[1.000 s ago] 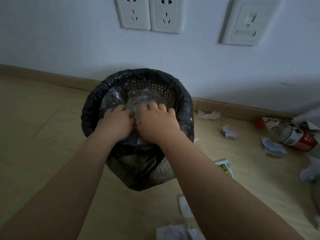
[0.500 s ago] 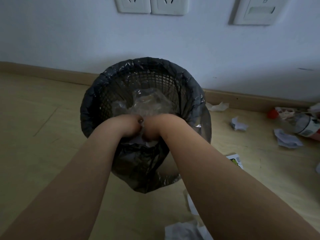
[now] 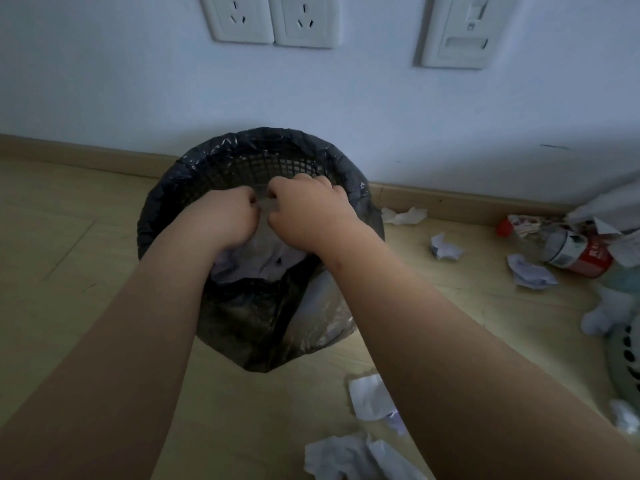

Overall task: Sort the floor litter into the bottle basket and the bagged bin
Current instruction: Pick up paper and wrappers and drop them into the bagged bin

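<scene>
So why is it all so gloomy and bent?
Head view: dim, bluish light with no hard shadows; the wide lens leans the wall sockets and wall panel apart; faint glints on the black bin bag; the clear plastic that left hand and right hand pinch barely shows.

Whether the left hand (image 3: pixel 227 221) and right hand (image 3: pixel 306 213) hold anything is hidden; the edge crops the basket (image 3: pixel 627 362).

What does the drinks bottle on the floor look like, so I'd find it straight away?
Start at the black bagged bin against the wall and follow the floor to the right, nearly to the picture's edge. The bottle lies there on its side among crumpled white paper. Its red and white label marks it out from the pale scraps around it.
</scene>
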